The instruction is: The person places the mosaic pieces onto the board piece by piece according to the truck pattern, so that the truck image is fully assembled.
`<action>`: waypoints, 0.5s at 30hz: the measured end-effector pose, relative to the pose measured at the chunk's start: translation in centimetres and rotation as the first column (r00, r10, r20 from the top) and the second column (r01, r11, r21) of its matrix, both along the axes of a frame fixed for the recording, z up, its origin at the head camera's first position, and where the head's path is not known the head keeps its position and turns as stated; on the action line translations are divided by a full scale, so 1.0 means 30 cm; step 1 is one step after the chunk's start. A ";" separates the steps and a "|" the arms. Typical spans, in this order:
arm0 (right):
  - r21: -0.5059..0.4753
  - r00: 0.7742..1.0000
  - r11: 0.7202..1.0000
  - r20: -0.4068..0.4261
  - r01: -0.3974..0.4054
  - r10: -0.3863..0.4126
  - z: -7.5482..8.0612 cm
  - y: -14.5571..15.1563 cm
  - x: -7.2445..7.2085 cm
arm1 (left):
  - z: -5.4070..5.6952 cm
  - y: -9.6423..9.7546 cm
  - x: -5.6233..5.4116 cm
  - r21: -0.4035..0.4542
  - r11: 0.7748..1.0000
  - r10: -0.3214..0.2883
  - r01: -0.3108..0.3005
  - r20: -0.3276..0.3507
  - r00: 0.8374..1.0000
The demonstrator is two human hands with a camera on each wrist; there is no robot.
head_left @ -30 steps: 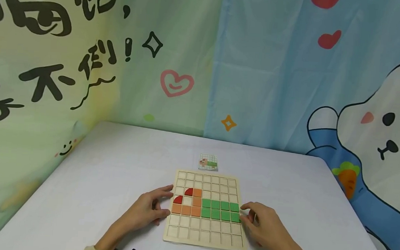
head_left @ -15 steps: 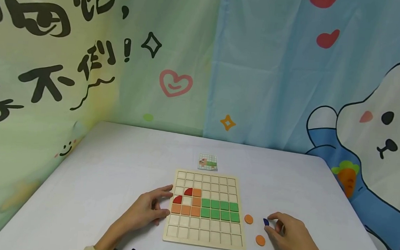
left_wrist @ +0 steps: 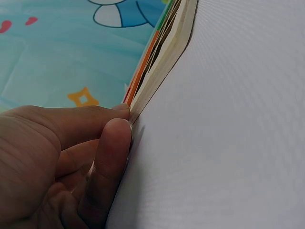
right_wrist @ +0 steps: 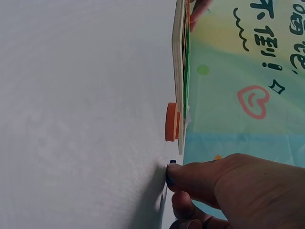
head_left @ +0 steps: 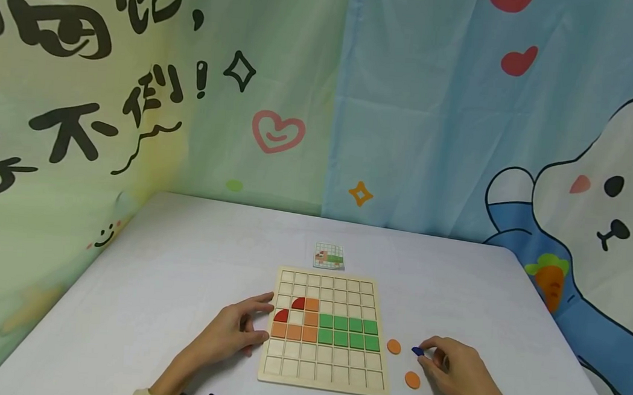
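Note:
A wooden grid board (head_left: 323,370) lies flat on the white table, with green, orange and red tiles filling some of its squares. My left hand (head_left: 235,325) rests at the board's left edge, fingertips and thumb touching its side; the left wrist view shows the wooden edge (left_wrist: 178,40) against those fingertips. To the right of the board, my right hand (head_left: 455,369) pinches a small dark blue tile (head_left: 418,351) between thumb and forefinger, low over the table. That blue tile (right_wrist: 171,172) is mostly covered by the thumb in the right wrist view.
Two orange discs, an upper disc (head_left: 394,346) and a lower disc (head_left: 412,380), lie between the board and my right hand. Behind the board is a small picture card (head_left: 328,256) with a gridded pattern. A printed curtain (head_left: 409,106) hangs behind the table.
My right hand has moved right, away from the board's right edge, uncovering the orange discs. The blue tile has come into view in its fingers and turned slightly. The left hand stays put.

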State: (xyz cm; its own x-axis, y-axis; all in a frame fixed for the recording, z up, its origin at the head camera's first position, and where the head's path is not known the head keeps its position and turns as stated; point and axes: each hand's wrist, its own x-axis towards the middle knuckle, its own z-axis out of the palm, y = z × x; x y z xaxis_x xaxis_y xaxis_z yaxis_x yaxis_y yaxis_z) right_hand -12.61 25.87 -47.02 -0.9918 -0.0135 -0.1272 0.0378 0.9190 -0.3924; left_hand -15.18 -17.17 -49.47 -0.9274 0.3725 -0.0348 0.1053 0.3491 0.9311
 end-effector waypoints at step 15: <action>0.001 0.998 0.999 -0.051 -0.038 0.038 -0.003 -0.002 -0.008 | 0.000 0.003 0.000 -0.005 1.000 -0.003 0.002 -0.004 1.000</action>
